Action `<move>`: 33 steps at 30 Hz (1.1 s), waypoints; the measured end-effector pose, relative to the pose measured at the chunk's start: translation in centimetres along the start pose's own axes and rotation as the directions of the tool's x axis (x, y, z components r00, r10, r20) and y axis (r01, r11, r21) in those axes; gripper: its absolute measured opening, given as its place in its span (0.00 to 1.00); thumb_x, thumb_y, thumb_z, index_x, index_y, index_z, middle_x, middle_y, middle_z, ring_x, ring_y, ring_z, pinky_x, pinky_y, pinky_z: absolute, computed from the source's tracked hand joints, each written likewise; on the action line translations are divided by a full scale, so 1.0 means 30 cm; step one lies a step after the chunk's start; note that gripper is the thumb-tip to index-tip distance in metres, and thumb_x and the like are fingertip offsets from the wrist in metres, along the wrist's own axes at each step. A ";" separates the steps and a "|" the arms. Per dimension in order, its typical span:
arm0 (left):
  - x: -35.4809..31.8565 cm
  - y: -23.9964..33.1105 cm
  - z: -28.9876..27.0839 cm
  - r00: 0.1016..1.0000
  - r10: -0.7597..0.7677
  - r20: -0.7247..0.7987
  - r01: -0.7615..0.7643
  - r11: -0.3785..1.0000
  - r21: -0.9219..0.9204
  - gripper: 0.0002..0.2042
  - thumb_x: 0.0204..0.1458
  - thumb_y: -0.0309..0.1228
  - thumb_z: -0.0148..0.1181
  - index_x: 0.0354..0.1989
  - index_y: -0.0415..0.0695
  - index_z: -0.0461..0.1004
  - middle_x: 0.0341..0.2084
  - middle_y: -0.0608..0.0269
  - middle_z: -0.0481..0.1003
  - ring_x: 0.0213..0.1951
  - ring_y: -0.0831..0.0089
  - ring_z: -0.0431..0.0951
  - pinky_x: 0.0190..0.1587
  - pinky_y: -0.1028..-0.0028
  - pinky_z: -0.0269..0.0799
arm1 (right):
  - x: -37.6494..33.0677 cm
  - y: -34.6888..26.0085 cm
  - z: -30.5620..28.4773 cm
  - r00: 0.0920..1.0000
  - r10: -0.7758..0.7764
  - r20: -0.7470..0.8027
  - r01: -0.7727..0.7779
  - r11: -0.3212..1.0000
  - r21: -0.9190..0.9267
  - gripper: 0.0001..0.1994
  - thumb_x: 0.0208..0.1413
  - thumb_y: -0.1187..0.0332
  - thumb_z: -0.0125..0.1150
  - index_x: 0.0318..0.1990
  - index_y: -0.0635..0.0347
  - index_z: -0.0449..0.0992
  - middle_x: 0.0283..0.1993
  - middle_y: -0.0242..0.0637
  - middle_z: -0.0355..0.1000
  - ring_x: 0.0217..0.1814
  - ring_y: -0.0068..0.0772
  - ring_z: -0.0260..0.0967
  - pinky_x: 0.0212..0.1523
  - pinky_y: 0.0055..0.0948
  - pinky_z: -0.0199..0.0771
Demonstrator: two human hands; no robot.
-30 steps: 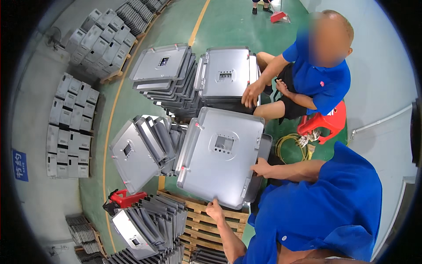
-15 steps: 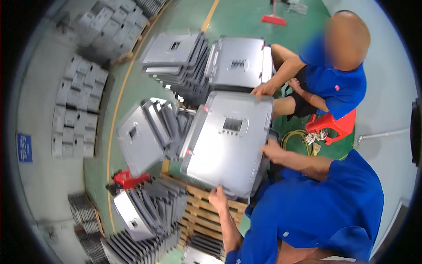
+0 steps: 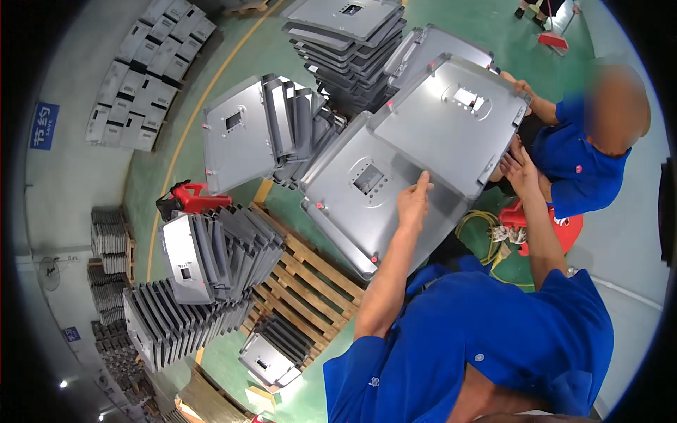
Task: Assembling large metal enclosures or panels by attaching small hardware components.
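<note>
In front of me a grey metal panel [image 3: 338,176] with a rectangular cutout lies on top of a stack. A second matching panel [image 3: 437,120] overlaps it on the far right side, tilted. My left hand [image 3: 414,203] is over the lower panel, index finger stretched toward the near edge of the upper panel; whether it touches cannot be made out. At the upper panel's right corner is my right hand [image 3: 522,175], its fingers apart and gripping nothing that I can see. A co-worker's hand [image 3: 523,88] is at the upper panel's far right edge.
Panels stand in leaning stacks [image 3: 240,134] to the left and a flat stack [image 3: 345,42] at the far side. A wooden pallet [image 3: 303,271] lies near left. The co-worker [image 3: 592,141] sits at right by a red stool [image 3: 564,229] and a coiled yellow hose [image 3: 479,229].
My hands have left the edges of the panel they held. Another panel now overlaps it, with the co-worker's hand at its edge. The view has shifted.
</note>
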State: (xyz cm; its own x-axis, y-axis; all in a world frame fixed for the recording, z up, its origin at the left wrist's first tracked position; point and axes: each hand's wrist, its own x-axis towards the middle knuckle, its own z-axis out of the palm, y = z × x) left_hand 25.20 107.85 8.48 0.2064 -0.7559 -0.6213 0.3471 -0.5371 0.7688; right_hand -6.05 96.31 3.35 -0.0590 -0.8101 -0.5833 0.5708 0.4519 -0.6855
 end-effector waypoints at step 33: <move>-0.253 -0.463 -0.624 0.793 0.128 -0.595 -0.067 0.990 0.124 0.27 0.58 0.51 0.54 0.21 0.35 0.73 0.11 0.68 0.65 0.13 0.78 0.62 0.16 0.73 0.55 | -0.241 0.468 0.417 0.542 -0.254 0.801 0.775 -0.218 -0.593 0.23 0.54 0.62 0.61 0.55 0.63 0.67 0.51 0.53 0.67 0.54 0.54 0.65 0.56 0.47 0.66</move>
State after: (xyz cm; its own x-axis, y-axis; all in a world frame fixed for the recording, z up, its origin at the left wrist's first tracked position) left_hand 35.94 128.06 -0.32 0.7527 -0.4459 -0.4844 0.2161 -0.5277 0.8215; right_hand 12.64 103.84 3.42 0.4794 -0.8528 0.2070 -0.6558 -0.5049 -0.5612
